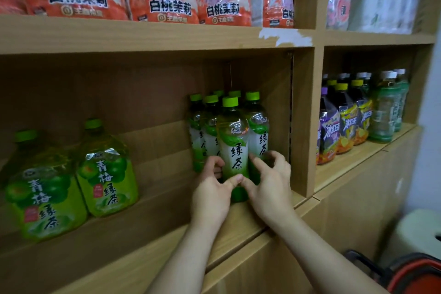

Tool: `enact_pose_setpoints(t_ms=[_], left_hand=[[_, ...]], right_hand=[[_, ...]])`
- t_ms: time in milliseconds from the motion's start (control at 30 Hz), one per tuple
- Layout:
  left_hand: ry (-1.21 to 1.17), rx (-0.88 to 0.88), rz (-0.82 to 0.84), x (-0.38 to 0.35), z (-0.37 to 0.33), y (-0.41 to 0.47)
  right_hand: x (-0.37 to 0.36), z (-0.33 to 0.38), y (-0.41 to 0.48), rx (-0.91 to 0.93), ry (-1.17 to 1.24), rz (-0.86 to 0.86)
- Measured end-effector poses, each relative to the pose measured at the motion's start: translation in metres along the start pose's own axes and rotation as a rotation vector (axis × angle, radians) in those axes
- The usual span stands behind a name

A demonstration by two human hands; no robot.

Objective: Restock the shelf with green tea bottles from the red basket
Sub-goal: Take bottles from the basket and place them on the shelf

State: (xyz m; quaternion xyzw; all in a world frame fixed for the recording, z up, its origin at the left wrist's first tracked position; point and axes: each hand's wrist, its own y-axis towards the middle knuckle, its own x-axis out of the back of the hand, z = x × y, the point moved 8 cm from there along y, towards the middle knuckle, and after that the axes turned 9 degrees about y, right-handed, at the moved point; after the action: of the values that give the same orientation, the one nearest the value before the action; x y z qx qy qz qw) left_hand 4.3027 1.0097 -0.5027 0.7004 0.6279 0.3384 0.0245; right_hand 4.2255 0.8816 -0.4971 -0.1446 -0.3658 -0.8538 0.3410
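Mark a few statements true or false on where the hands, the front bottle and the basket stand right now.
1. The left hand and the right hand both hold the front green tea bottle low on its body. True.
2. The front green tea bottle lies on its side. False: it stands upright on the shelf, cap up.
3. More green tea bottles stand behind it. True.
4. The two big green bottles stand to its right. False: they stand to its left.
5. The red basket sits on the shelf. False: it is below the shelf, at the lower right.
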Motion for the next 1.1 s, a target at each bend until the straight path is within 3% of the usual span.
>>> enact_pose_setpoints(t_ms=[200,367,533,733,800,900,1100], left_hand=[[0.044,-0.035,-0.037,0.001,0.001,0.001],[0.24,-0.073,-0.042,0.001,-0.007,-0.001],[0.359,-0.073,-0.03,0.003,-0.014,-0.003],[0.423,0.021,0.043,0.005,-0.018,-0.004],[0.494,0.018,-0.006,0.012,-0.031,-0.013],[0.435,-0.113,-0.097,0.014,-0.069,-0.044],[0.202,-0.436,0.187,-0.057,-0.144,-0.124]], right_hand=[[-0.014,0.006,-0.002,-0.013,-0.025,0.195],[-0.015,0.001,-0.003,-0.001,-0.14,0.403],[-0.007,0.001,-0.003,-0.024,-0.079,0.493],[0.063,0.009,-0.02,0.086,0.08,0.313],[0.098,0.004,-0.033,0.1,0.131,0.256],[0.152,-0.019,-0.053,0.048,0.221,0.23],[0.249,-0.085,-0.104,-0.111,0.276,0.247]])
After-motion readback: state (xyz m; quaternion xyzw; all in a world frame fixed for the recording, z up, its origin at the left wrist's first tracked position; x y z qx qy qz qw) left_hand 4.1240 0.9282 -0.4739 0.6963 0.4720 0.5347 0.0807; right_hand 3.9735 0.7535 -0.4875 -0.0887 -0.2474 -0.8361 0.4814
